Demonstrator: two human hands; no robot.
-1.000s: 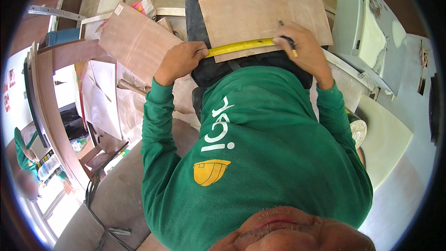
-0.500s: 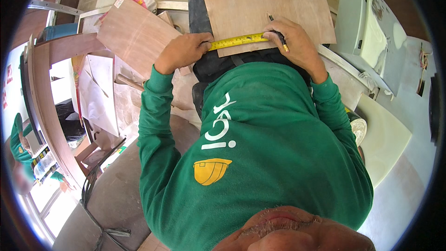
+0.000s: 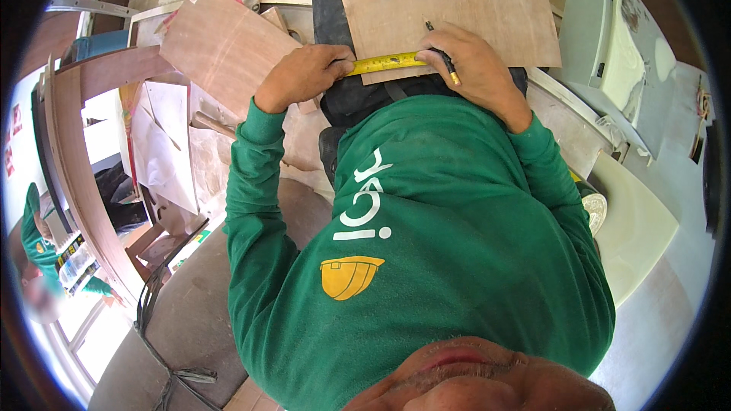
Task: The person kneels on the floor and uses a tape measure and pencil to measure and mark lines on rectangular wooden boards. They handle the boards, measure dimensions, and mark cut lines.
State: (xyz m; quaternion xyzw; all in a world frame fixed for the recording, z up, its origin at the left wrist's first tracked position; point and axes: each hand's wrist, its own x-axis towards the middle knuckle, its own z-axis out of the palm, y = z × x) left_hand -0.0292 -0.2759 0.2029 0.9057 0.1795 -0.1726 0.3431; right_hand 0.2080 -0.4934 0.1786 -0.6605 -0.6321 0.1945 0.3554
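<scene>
A yellow tape measure stretches between my hands, lying across the near edge of a plywood board on my lap. My left hand is closed on the tape's left end, just off the board's near left corner. Fingers of my right hand pinch the tape farther right, over the board. That same hand also keeps a dark pencil between its fingers, slanting across them. The tape's case does not show clearly; my fingers cover both ends of the visible stretch.
Another plywood piece lies at the upper left beside wood offcuts. A pale damaged cabinet stands at the right, with a round can nearer my elbow. Left of me are a grey cushioned surface and a wooden frame.
My right hand has slid left along the tape, so less of it shows between my hands. The board sits slightly farther right and up in the view.
</scene>
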